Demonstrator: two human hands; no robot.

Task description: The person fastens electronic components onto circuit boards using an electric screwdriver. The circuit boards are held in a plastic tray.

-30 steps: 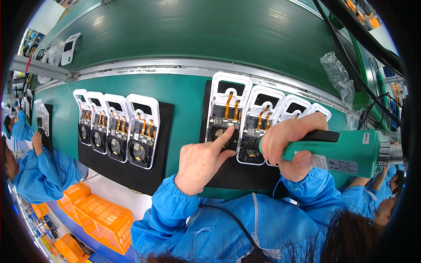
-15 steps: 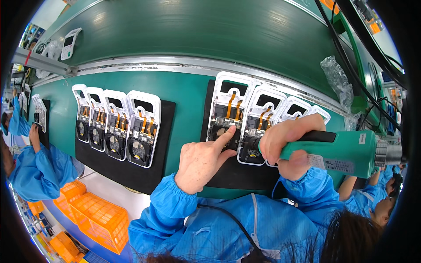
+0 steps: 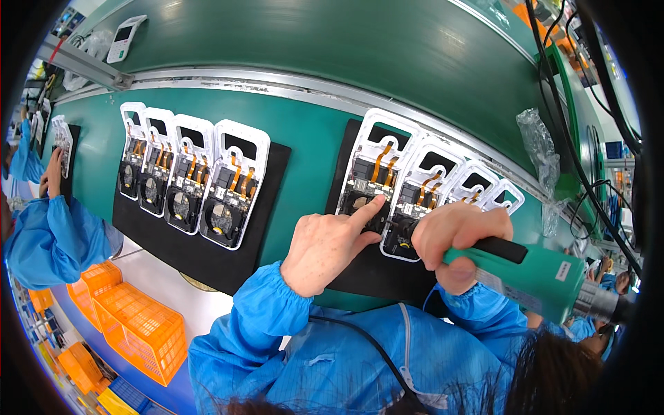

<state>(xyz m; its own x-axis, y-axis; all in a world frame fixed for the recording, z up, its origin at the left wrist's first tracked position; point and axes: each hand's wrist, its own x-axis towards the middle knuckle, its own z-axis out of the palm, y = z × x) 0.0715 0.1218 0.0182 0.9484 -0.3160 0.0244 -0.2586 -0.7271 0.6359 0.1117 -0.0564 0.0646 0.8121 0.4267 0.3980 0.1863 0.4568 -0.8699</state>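
My left hand (image 3: 315, 252) holds nothing. Its index finger is stretched onto the circuit board in the nearest white device housing (image 3: 363, 173), with the thumb apart and the other fingers curled. My right hand (image 3: 460, 238) is wrapped round a green electric screwdriver (image 3: 539, 277), held slanting with its back end to the lower right. The front of the tool is over the lower part of the second device housing (image 3: 418, 197); its tip is hidden by my fingers. Both housings show orange flex cables and lie with others in an overlapping row on a black mat (image 3: 370, 280).
Several similar open housings (image 3: 232, 183) lie on another black mat (image 3: 266, 200) to the left. A metal rail (image 3: 277, 83) borders the bench; beyond it lies a keypad device (image 3: 126, 39). Clear plastic wrap (image 3: 543, 149) and black cables (image 3: 553, 90) are at right. Orange crates (image 3: 142, 321) and a co-worker's sleeve (image 3: 55, 238) are at left.
The screwdriver's back end has dropped lower, so the tool slants more. My left index finger stays on the nearest housing's board. The whole view has shifted slightly.
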